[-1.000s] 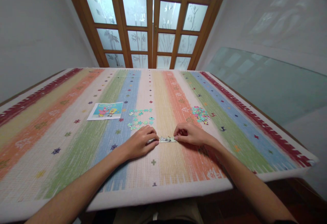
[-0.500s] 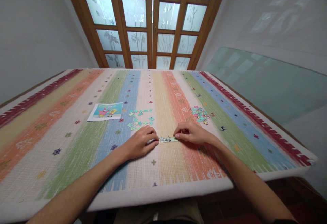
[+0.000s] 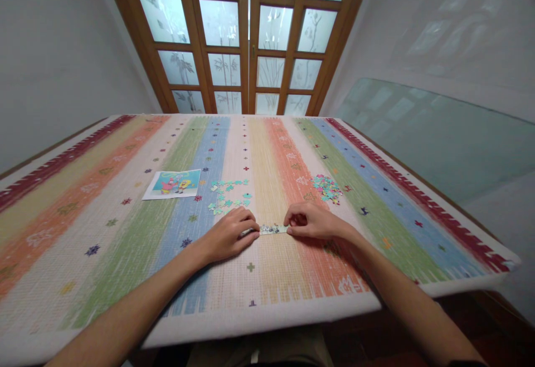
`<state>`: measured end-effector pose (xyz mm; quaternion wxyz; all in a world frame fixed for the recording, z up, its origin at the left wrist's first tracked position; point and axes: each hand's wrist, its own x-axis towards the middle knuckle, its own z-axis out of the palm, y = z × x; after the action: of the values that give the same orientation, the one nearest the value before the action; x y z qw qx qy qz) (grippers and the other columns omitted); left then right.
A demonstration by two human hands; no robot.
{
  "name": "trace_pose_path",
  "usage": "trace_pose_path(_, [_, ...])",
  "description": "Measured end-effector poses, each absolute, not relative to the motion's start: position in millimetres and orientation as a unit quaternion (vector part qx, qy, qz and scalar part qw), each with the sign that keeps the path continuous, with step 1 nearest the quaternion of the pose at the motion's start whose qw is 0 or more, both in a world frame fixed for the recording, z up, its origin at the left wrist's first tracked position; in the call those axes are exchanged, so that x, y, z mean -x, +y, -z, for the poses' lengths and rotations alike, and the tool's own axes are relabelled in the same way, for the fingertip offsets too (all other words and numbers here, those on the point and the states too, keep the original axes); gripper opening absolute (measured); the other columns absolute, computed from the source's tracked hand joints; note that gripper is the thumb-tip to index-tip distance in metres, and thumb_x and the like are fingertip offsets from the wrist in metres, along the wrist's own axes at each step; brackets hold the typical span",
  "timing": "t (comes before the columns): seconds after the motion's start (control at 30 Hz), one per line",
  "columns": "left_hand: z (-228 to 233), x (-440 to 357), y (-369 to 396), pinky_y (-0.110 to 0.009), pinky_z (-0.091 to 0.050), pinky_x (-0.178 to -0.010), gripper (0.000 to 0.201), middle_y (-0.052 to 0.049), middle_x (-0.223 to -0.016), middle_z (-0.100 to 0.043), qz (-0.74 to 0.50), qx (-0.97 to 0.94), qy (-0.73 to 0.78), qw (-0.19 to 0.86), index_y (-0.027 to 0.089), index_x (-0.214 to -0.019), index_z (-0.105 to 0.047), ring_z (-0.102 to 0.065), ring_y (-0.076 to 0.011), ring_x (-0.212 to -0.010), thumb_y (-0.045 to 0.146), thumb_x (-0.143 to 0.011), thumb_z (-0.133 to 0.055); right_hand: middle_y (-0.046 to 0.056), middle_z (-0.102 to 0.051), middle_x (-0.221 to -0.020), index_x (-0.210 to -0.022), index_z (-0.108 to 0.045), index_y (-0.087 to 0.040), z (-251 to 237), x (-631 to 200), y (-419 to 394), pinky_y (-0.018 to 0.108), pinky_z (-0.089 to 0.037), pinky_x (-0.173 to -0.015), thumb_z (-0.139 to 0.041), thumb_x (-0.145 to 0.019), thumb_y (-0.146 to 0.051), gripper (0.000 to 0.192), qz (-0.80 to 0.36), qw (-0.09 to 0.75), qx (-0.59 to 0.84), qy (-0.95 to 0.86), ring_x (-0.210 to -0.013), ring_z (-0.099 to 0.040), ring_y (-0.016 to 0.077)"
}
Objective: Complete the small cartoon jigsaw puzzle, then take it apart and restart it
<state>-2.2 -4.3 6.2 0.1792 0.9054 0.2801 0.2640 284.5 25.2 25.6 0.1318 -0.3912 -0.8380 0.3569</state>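
A narrow pale strip (image 3: 272, 229) with small dark printed figures lies on the striped tablecloth; whether it is paper or card I cannot make out. My left hand (image 3: 234, 234) is closed over its left end, fingers curled, with a greyish edge showing between them. At the right end, my right hand (image 3: 311, 220) pinches the strip between thumb and fingertips. Just beyond my left hand lie several loose turquoise jigsaw pieces (image 3: 228, 203), spread in rough rows. A heap of mixed jigsaw pieces (image 3: 328, 188) sits beyond my right hand.
A cartoon picture sheet (image 3: 174, 184) lies to the left of the loose pieces. The striped tablecloth (image 3: 137, 244) covers the whole table. Its front edge (image 3: 267, 315) runs under my forearms. Beyond the far edge stand glazed wooden doors (image 3: 249, 49).
My right hand's fingers have shifted slightly at the strip's right end, with a wider gap showing between index finger and thumb. My left hand stays in place.
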Motion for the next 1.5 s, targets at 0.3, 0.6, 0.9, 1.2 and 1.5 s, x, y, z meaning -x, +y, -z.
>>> trace_pose_path(0.3, [-4.9, 1.6, -4.6, -0.038, -0.047, -0.085, 0.016, -0.007, -0.097, -0.066, -0.259, -0.907, 0.28, 0.177, 0.02, -0.102, -0.069, -0.059, -0.0218, -0.092, 0.024, -0.102, -0.054, 0.0, -0.063, -0.07, -0.088, -0.073, -0.017, -26.3, -281.2, 22.5, 0.027, -0.04, -0.058, -0.071, -0.079, -0.018, 0.009, -0.358, 0.126, 0.39, -0.839, -0.061, -0.054, 0.0133])
trace_pose_path(0.6, [-10.9, 17.1, 9.0, -0.041, -0.05, -0.089, 0.018, -0.009, -0.102, -0.067, -0.319, -0.875, 0.341, 0.127, 0.019, -0.106, -0.068, -0.061, -0.0236, -0.097, 0.029, -0.101, -0.054, 0.001, -0.065, -0.071, -0.092, -0.074, -0.016, -26.3, -283.3, 24.3, 0.027, -0.04, -0.059, -0.072, -0.084, -0.025, 0.012, -0.345, 0.133, 0.386, -0.845, -0.063, -0.055, 0.0139])
trace_pose_path(0.9, [-3.5, 76.8, 53.9, -0.046, -0.047, -0.096, 0.027, -0.01, -0.094, -0.068, -0.302, -0.745, 0.595, -0.006, 0.017, -0.099, -0.073, -0.061, -0.0304, -0.099, 0.037, -0.093, -0.057, 0.002, -0.065, -0.072, -0.094, -0.074, -0.016, -25.0, -285.3, 26.5, 0.027, -0.041, -0.059, -0.069, -0.087, -0.025, 0.012, -0.339, 0.139, 0.387, -0.846, -0.063, -0.056, 0.0138])
trace_pose_path(1.2, [7.3, 84.6, 66.7, -0.045, -0.047, -0.094, 0.032, -0.01, -0.091, -0.067, -0.242, -0.746, 0.62, -0.001, 0.019, -0.095, -0.076, -0.06, -0.0304, -0.096, 0.043, -0.094, -0.054, 0.003, -0.067, -0.073, -0.093, -0.074, -0.016, -26.5, -284.0, 25.9, 0.028, -0.042, -0.061, -0.069, -0.087, -0.025, 0.012, -0.327, 0.135, 0.396, -0.847, -0.064, -0.057, 0.0143])
trace_pose_path(1.5, [-0.2, 81.0, 63.3, -0.044, -0.047, -0.091, 0.021, -0.008, -0.084, -0.067, -0.281, -0.738, 0.612, 0.041, 0.02, -0.082, -0.068, -0.061, -0.0284, -0.089, 0.038, -0.088, -0.058, 0.003, -0.068, -0.072, -0.091, -0.074, -0.016, -29.2, -282.7, 24.6, 0.027, -0.043, -0.061, -0.069, -0.087, -0.023, 0.009, -0.323, 0.129, 0.398, -0.849, -0.064, -0.058, 0.0143])
